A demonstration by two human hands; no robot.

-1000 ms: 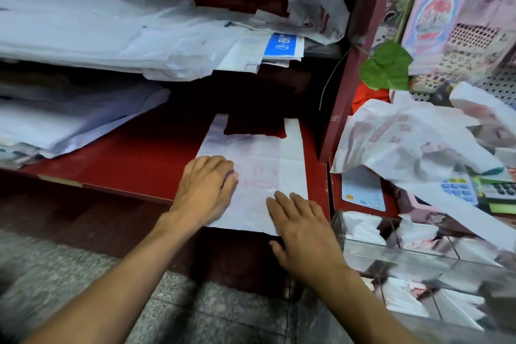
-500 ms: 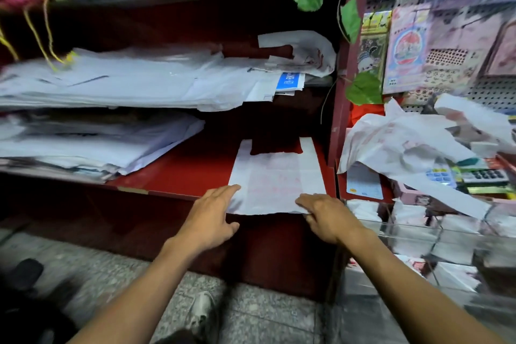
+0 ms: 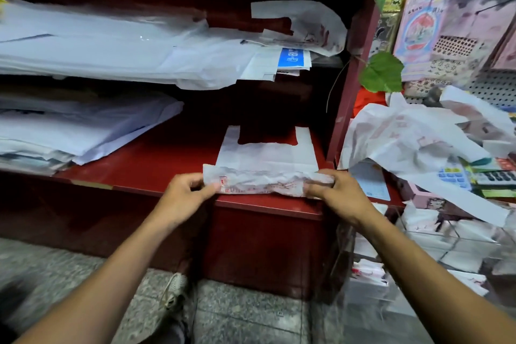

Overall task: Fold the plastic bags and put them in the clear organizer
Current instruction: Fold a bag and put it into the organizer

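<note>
Hands apart, each pinching a bottom corner of the plastic bag [image 3: 265, 165]: left hand [image 3: 183, 197], right hand [image 3: 339, 191]. Bag lies on the red shelf [image 3: 156, 167], near edge lifted. Recommend carrying both corners level toward the handles, then pressing the crease flat.

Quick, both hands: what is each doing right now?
Left hand: pinches the plastic bag at its near left corner.
Right hand: grips the bag's near right corner.

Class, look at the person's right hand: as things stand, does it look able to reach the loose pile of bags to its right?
Probably not yet: the right hand is pinching the plastic bag mid-fold, though nothing blocks the pile of bags just beyond the shelf post.
</note>
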